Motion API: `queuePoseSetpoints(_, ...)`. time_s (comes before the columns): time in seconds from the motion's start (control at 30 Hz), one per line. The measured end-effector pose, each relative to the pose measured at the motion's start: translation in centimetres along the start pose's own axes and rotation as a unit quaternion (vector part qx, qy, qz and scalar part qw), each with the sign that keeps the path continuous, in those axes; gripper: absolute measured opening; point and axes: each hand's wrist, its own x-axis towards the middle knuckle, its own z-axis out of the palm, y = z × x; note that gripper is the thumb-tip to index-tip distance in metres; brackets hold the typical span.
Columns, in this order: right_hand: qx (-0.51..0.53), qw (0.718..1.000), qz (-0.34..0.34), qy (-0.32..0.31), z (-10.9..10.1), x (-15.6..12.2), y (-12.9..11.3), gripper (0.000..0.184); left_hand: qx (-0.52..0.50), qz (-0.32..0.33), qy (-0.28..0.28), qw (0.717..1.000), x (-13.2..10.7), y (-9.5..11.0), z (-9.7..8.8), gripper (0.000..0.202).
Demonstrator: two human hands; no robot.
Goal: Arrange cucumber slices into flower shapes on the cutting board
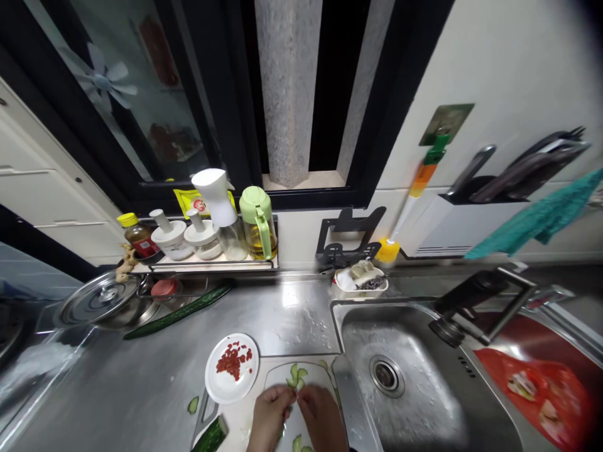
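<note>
Thin green cucumber slices [296, 375] on smooth white board [282, 383], left hand [269, 417], right hand [323, 417] pinching them

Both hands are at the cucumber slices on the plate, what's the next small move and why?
Probably lay the next slice beside the row. The left hand and right hand meet fingertip to fingertip over the oval plate, just below the slices already set at its far end; much of the plate is bare.

My hands [296, 414] meet over the cutting board [245, 417] on the counter [141, 383]; plate [221, 386] at ten o'clock, sink [414, 389] at three, whole cucumber [179, 312] beyond at eleven.
</note>
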Motion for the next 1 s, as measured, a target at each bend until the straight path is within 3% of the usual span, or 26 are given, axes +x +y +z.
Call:
queuePoseSetpoints(0.17,0.052,0.998,0.036,0.007,-0.6,0.9,-0.6,0.016,-0.022,0.007,-0.007,1.0,0.3,0.6,0.7,0.034)
queuePoseSetpoints(0.4,0.072,0.997,0.029,0.014,-0.5,2.4,-0.2,0.019,0.001,0.028,0.006,1.0,1.1,1.2,1.2,0.032)
queuePoseSetpoints(0.6,0.056,0.998,0.003,0.011,-1.0,2.9,-0.5,0.02,0.05,0.047,0.005,0.998,1.7,1.0,1.2,0.031)
queuePoseSetpoints(0.7,0.051,0.998,0.022,0.008,-1.0,3.0,-0.4,0.018,0.082,0.054,0.008,0.995,1.9,0.9,1.2,0.035)
queuePoseSetpoints(1.0,-0.056,0.998,-0.013,-0.011,-0.9,3.3,0.2,0.02,0.196,0.102,0.015,0.975,2.2,1.4,0.5,0.033)
